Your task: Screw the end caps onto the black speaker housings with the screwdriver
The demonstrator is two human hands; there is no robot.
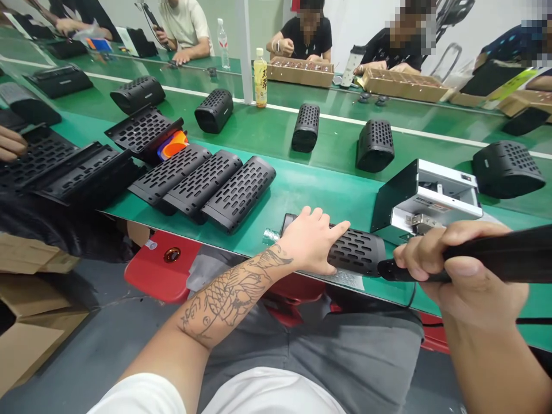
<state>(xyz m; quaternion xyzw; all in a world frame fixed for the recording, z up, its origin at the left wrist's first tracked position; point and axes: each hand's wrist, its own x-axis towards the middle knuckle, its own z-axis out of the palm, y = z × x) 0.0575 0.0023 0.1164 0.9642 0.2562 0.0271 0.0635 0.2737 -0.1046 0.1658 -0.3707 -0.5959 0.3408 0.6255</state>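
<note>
A black speaker-like housing with a slotted grille [356,252] lies at the bench's near edge. My left hand [311,238] spans it from above, thumb at the near side and fingers over the far side, gripping it against the bench. In my right hand [470,270] is a black electric screwdriver [504,253], fingers wrapped round its body. Its nose meets the housing's right end; the bit and any screw there are hidden. Just beyond my right hand stands a black-and-white screw feeder [431,198].
Several slotted black housings [241,192] lie to the left, beside an open shell [146,129] with an orange-and-blue piece. Finished-looking units [375,145] stand along the green belt [332,146]. A co-worker's hand [11,144] is far left. A yellow bottle [260,79] stands beyond.
</note>
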